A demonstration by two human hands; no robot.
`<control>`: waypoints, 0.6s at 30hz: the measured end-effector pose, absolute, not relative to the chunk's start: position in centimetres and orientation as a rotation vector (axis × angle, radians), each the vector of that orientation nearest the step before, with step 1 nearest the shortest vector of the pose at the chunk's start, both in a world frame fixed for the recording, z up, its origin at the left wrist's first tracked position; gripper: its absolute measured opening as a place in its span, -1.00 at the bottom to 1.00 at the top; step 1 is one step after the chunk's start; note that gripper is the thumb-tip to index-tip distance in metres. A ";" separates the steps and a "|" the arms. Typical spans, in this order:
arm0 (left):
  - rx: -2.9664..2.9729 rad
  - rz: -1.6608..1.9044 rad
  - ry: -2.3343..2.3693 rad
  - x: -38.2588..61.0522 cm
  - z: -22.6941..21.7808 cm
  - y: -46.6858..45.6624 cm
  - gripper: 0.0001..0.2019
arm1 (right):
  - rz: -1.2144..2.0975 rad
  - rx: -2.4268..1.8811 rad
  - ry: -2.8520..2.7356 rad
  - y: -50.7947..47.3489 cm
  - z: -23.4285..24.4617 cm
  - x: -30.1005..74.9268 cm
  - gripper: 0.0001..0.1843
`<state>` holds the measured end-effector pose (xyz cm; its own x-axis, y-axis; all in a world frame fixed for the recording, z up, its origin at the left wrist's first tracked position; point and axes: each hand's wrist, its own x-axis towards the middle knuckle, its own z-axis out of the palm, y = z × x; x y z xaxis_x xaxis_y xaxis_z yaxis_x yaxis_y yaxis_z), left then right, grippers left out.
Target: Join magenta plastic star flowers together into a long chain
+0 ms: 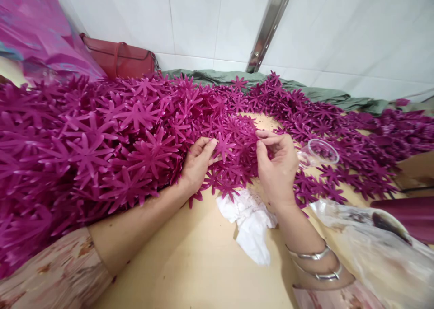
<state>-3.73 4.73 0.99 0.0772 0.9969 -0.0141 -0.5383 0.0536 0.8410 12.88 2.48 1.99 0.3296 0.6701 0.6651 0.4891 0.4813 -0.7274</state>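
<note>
A large heap of magenta star-shaped flower pieces [88,151] covers the left and back of the tan table [190,264]. My left hand [196,164] rests at the heap's edge, its fingers curled round one flower piece [224,145]. My right hand [278,164] is just to the right, thumb and fingers pinched on flower pieces [252,135] at the top of the pile. Two silver bangles [318,264] sit on my right wrist.
A crumpled white cloth [251,223] lies between my wrists. A small clear cup [318,152] lies tipped to the right. A clear plastic bag [369,245] is at the lower right, a red handbag [118,58] against the tiled wall, a green cloth [220,76] behind.
</note>
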 end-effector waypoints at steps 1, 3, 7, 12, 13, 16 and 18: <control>0.792 1.348 0.753 -3.7 1.0 4.8 -0.62 | 0.192 -1.148 -1.266 2.6 1.9 12.9 -0.92; 0.797 1.348 0.750 -3.7 0.9 4.8 -0.62 | 0.243 -1.148 -1.218 2.7 1.9 12.8 -0.89; 0.779 1.345 0.716 -3.8 0.8 5.0 -0.63 | 0.377 -1.129 -1.207 2.6 2.0 12.4 -0.77; 0.779 1.329 0.671 -3.8 0.6 5.2 -0.65 | 0.406 -1.179 -1.242 2.5 2.0 12.3 -0.83; 0.786 1.335 0.668 -3.8 0.5 5.2 -0.64 | 0.399 -1.190 -1.253 2.4 2.0 12.3 -0.87; 0.811 1.348 0.680 -3.7 0.4 5.3 -0.65 | 0.371 -1.199 -1.265 2.5 1.9 12.3 -0.93; 0.824 1.343 0.700 -3.7 0.4 5.3 -0.68 | 0.329 -1.196 -1.246 2.6 1.8 12.4 -0.92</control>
